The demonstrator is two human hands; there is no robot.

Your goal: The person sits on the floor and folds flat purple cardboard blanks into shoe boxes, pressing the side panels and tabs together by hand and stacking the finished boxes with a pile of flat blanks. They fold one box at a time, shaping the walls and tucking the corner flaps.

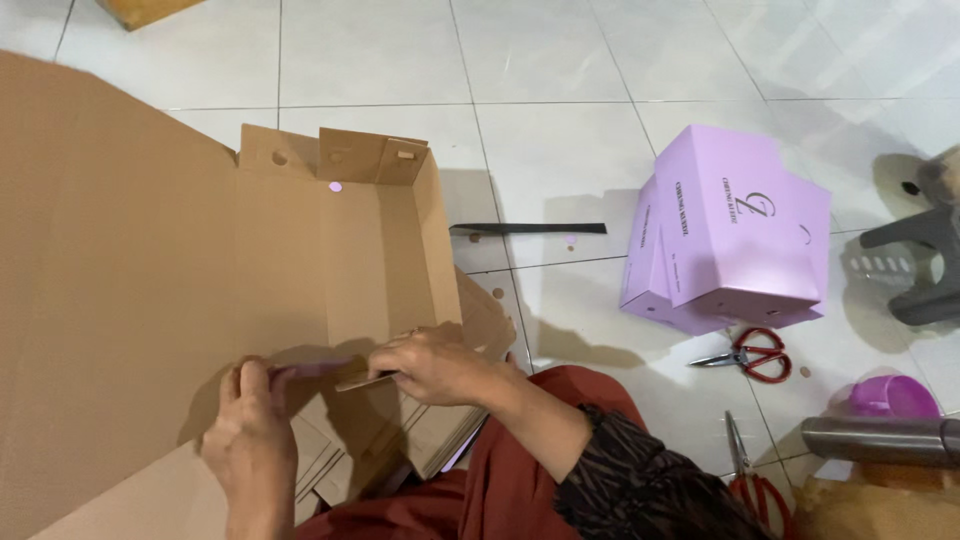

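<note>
A brown cardboard box (380, 250) lies partly folded on the white tiled floor, its far end and right wall standing up. My left hand (250, 435) presses on the near edge of the cardboard, fingers closed over a flap. My right hand (435, 365) pinches a small cardboard flap at the box's near end, beside the left hand. A large flat cardboard sheet (100, 280) spreads to the left. More flat cardboard pieces are stacked under my hands.
Lilac folded boxes (730, 235) are stacked to the right. Red-handled scissors (750, 355) lie in front of them, a second pair (755, 480) nearer. A black strip (530, 229), a purple bowl (893, 397), a metal tube (880, 440) and a grey stool (925, 260) are nearby.
</note>
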